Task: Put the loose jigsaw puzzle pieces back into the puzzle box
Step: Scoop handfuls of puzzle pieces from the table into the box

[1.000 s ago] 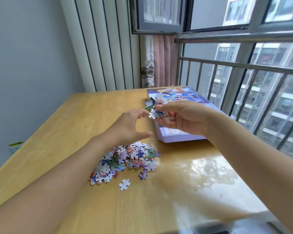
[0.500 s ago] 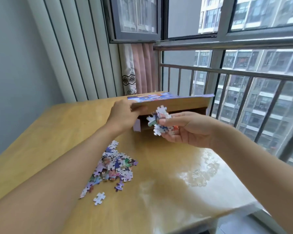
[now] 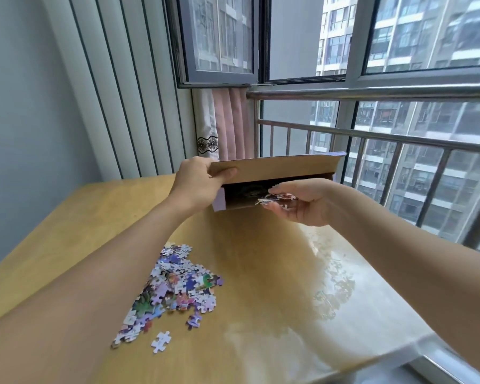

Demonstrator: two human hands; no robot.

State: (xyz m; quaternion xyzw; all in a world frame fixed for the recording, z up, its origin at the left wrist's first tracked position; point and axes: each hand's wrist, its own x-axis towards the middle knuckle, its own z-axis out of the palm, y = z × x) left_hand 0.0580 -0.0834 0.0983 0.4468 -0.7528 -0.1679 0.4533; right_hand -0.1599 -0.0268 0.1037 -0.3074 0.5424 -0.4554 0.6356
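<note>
my left hand (image 3: pixel 198 187) grips the near left corner of the brown cardboard lid (image 3: pixel 275 165) of the lilac puzzle box (image 3: pixel 219 202), thumb curled over its underside, holding the lid tilted up so the box gapes toward me at the centre of the frame. inside, the box is dark; i can make out a few pale shapes on its floor, possibly pieces already in there, but the shadow is too deep to be sure. my right hand (image 3: pixel 302 205) is palm up at the mouth of the box, fingers loosely cupped around a small handful of colourful jigsaw pieces (image 3: pixel 275 198), the fingertips just inside the opening. the box sits at the far edge of the pale yellow wooden table (image 3: pixel 261 273), just before the grey metal window railing (image 3: pixel 372 134). well apart from it, in the lower left of the frame, lies the loose heap of purple, blue and green jigsaw pieces (image 3: pixel 175 289), partly hidden by my left forearm. one white piece lying face down (image 3: pixel 161 341) sits alone just below the heap.
</note>
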